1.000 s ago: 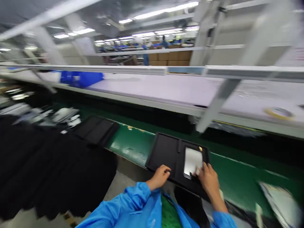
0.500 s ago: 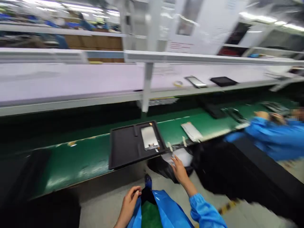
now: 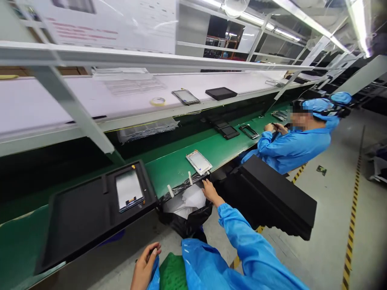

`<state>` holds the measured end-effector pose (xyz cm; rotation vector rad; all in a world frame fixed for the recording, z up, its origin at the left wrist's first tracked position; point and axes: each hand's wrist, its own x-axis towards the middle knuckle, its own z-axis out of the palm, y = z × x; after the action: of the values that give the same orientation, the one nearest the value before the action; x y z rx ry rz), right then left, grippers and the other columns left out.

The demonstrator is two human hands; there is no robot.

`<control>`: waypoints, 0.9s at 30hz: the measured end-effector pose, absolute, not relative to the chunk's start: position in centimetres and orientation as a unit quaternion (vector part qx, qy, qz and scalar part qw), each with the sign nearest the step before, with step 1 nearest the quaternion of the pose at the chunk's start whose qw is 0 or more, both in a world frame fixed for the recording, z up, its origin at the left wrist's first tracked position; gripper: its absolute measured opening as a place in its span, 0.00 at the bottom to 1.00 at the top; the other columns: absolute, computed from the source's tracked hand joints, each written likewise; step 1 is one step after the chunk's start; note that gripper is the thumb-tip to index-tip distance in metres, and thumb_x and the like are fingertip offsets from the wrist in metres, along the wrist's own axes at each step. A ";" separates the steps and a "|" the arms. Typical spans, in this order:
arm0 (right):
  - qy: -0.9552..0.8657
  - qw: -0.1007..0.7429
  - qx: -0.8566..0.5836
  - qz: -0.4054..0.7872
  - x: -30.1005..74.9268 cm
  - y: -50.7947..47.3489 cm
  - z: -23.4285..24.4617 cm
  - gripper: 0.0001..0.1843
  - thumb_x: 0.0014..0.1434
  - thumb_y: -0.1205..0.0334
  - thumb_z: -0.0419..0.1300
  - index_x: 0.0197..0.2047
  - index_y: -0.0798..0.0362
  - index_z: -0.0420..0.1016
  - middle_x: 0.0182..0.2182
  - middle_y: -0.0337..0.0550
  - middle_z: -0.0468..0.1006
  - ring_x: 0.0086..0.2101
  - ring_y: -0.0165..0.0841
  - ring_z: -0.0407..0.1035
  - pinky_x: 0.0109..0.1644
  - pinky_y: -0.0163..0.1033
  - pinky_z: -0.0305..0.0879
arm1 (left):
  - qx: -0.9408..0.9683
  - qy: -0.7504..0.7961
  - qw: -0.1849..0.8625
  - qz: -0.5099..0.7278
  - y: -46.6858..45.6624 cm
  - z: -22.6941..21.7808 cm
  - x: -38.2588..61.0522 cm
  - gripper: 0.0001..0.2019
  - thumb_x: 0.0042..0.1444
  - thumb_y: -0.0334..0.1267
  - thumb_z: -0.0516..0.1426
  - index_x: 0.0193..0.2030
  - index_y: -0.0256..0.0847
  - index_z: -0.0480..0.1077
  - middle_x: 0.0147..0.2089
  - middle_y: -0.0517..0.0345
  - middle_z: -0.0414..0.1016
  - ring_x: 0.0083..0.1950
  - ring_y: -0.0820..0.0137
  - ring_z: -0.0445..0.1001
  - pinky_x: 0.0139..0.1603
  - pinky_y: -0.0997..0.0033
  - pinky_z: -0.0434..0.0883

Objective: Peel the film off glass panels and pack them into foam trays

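A black tray [image 3: 81, 213] lies flat on the green desk [image 3: 172, 167], straight ahead of the person, and serves here as the landmark. A screen panel [image 3: 129, 195] sits in the tray's right-hand recess. The recess seems cut to its outline, which would keep it from sliding.

Just right of the tray, a black bag [image 3: 190, 223] hangs from the desk's near edge. Two white clips [image 3: 171, 191] pin its rim there, probably so that the mouth stays agape at lap height. Crumpled white sheets [image 3: 189, 198] fill it.

The right hand [image 3: 210, 191] reaches out to that bag with the arm nearly straight and the blue sleeve [image 3: 242, 237] stretched forward. Its fingers are extended and released, and the tips touch the bag's far rim where it meets the desk. It grasps nothing that I can see.

The left hand [image 3: 145, 266] hangs low, below the tray and close to the body. It is curled half-clenched against the hem of the blue coat [image 3: 199, 266]. Whether it truly grips the cloth I cannot tell.

Further right of the tray, beyond the bag, a loose panel [image 3: 198, 162] lies alone on the desk. A stack of black trays [image 3: 272, 197] stands on the floor, and a co-worker in blue [image 3: 290, 147] sits bent over the same desk.
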<state>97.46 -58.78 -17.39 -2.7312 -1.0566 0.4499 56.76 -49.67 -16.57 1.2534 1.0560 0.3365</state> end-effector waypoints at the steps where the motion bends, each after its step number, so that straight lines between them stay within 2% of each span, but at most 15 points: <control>1: -0.356 0.088 -0.917 0.154 100.3 -58.3 -17.7 0.34 0.66 0.66 0.57 0.73 0.62 0.57 0.72 0.66 0.54 0.69 0.48 0.54 0.71 0.45 0.51 | 0.549 0.475 0.670 0.155 -50.9 -17.0 59.1 0.36 0.34 0.72 0.65 0.40 0.42 0.80 0.45 0.43 0.86 0.50 0.47 0.84 0.52 0.56 0.80; 3: -0.355 0.082 -0.918 0.158 105.4 -57.0 -18.4 0.39 0.66 0.61 0.59 0.75 0.62 0.52 0.73 0.67 0.50 0.71 0.50 0.48 0.72 0.47 0.46 | 0.536 0.478 0.678 0.158 -53.4 -17.4 63.6 0.36 0.33 0.71 0.66 0.39 0.42 0.80 0.44 0.42 0.86 0.49 0.46 0.84 0.52 0.54 0.80; 8: -0.345 0.038 -0.916 0.199 112.9 -52.7 -20.6 0.54 0.60 0.46 0.66 0.78 0.57 0.42 0.75 0.68 0.39 0.73 0.59 0.34 0.73 0.55 0.36 | 0.528 0.469 0.692 0.148 -58.6 -17.5 70.5 0.33 0.40 0.67 0.67 0.44 0.42 0.81 0.46 0.44 0.86 0.49 0.49 0.84 0.55 0.53 0.79; 11: -0.349 0.009 -0.908 0.230 114.2 -50.8 -21.7 0.56 0.59 0.45 0.67 0.78 0.56 0.42 0.75 0.69 0.36 0.73 0.63 0.31 0.72 0.61 0.34 | 0.497 0.508 0.684 0.162 -60.2 -17.6 71.8 0.34 0.38 0.68 0.68 0.43 0.41 0.81 0.45 0.42 0.86 0.48 0.50 0.84 0.55 0.55 0.79; 15: -0.350 -0.011 -0.907 0.232 114.6 -49.9 -22.4 0.52 0.60 0.54 0.66 0.77 0.57 0.43 0.74 0.74 0.34 0.72 0.66 0.32 0.70 0.66 0.33 | 0.467 0.554 0.666 0.177 -61.2 -17.7 73.0 0.34 0.32 0.68 0.69 0.40 0.44 0.82 0.43 0.45 0.87 0.47 0.50 0.84 0.53 0.58 0.80; 17: -0.349 -0.010 -0.906 0.238 114.6 -49.8 -22.3 0.54 0.58 0.54 0.68 0.77 0.58 0.43 0.74 0.75 0.34 0.72 0.67 0.33 0.69 0.67 0.35 | 0.463 0.562 0.663 0.175 -61.5 -17.6 73.8 0.32 0.29 0.68 0.70 0.37 0.46 0.82 0.42 0.48 0.87 0.46 0.50 0.84 0.52 0.58 0.80; 20: -0.358 0.002 -0.898 0.257 114.3 -49.5 -21.6 0.57 0.55 0.53 0.70 0.77 0.61 0.43 0.74 0.76 0.33 0.71 0.69 0.33 0.69 0.70 0.36 | 0.468 0.553 0.669 0.164 -61.8 -17.4 74.9 0.30 0.29 0.67 0.69 0.36 0.50 0.82 0.42 0.53 0.88 0.48 0.46 0.84 0.54 0.54 0.79; 22: -0.360 0.009 -0.892 0.273 114.2 -49.2 -21.0 0.57 0.56 0.55 0.69 0.77 0.64 0.41 0.74 0.78 0.34 0.71 0.70 0.33 0.68 0.72 0.37 | 0.484 0.548 0.664 0.158 -61.9 -17.3 75.1 0.30 0.31 0.67 0.69 0.37 0.49 0.81 0.42 0.53 0.88 0.50 0.43 0.83 0.56 0.51 0.78; 25: -0.350 0.014 -0.892 0.286 114.3 -49.2 -19.8 0.53 0.58 0.60 0.68 0.76 0.70 0.43 0.72 0.83 0.39 0.70 0.69 0.39 0.67 0.72 0.43 | 0.512 0.538 0.652 0.152 -61.5 -17.3 75.2 0.30 0.34 0.65 0.68 0.39 0.45 0.80 0.43 0.48 0.87 0.51 0.40 0.82 0.57 0.48 0.78; 27: -0.354 0.021 -0.894 0.274 114.2 -49.7 -18.6 0.49 0.59 0.60 0.68 0.74 0.71 0.49 0.71 0.82 0.47 0.69 0.66 0.47 0.67 0.70 0.48 | 0.520 0.531 0.652 0.153 -61.2 -17.4 75.4 0.30 0.36 0.64 0.68 0.41 0.44 0.80 0.45 0.46 0.87 0.51 0.41 0.82 0.57 0.48 0.77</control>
<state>114.18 -49.69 -18.57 -2.7706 -1.0976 0.8495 75.45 -61.24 -17.40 1.1798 1.2045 0.3468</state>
